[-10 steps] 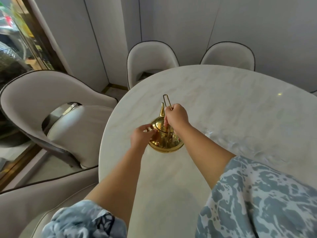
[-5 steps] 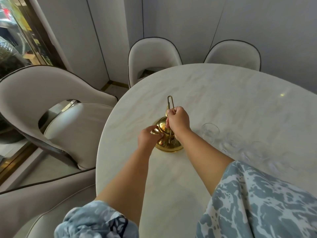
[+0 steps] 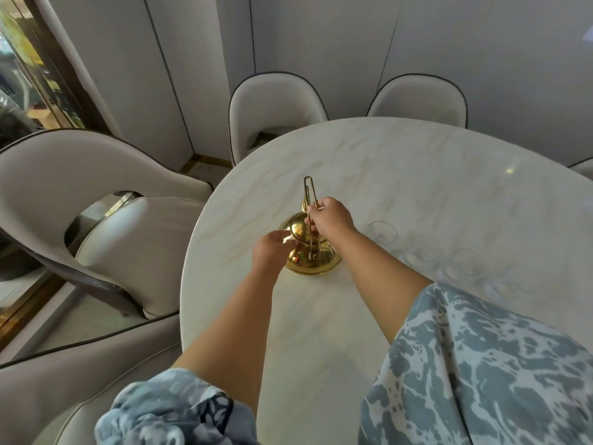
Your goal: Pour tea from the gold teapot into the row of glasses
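We've got the pot in hand, nothing poured yet.

Our right hand (image 3: 330, 218) is closed around the upright wire handle; our left hand (image 3: 271, 252) pinches the lid of the gold teapot (image 3: 309, 258), which sits on the marble table (image 3: 417, 187). Just right, the row of glasses (image 3: 449, 258) looks empty, so every pour remains.

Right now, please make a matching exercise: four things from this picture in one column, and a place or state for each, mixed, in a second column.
Things:
1. gold teapot
2. right hand
3. left hand
4. glasses

Places or states:
A. closed on the upright wire handle
B. standing on the table, between both hands
C. empty, in a row to the right of the teapot
D. fingers at the lid

Pairs: 1-B, 2-A, 3-D, 4-C
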A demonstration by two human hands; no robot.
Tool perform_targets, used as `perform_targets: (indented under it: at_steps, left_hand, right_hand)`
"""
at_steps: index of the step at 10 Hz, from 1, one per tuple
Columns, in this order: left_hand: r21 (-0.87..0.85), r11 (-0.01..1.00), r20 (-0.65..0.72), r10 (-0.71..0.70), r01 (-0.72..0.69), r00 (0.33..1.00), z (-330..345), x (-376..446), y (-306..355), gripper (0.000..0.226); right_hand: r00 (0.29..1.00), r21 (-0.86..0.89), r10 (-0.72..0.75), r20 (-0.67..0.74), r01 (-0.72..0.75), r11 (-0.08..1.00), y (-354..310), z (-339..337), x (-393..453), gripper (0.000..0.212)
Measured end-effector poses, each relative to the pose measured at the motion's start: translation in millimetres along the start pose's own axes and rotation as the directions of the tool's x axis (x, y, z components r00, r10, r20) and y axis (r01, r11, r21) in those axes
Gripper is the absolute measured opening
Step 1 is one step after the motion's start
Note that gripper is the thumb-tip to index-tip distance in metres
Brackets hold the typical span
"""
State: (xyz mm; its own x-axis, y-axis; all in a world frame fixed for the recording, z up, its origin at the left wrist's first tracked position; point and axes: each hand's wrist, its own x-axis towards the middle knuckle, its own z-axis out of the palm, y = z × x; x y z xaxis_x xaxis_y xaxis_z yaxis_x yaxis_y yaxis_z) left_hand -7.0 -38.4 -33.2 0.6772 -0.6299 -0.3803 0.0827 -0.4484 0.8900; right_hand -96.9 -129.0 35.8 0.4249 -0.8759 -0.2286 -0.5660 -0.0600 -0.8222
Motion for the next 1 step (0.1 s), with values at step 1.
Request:
perform_targets:
  at_steps: [1]
  left_hand:
    - [-0.018,0.999,0.037,0.030,-0.029,0.999,-4.5,-14.4,7.3,0.035]
  right_hand:
    - [1.000,-0.028,-0.002,-0.030,0.001,1.000,2.3,-16.4,-15.8,0.039]
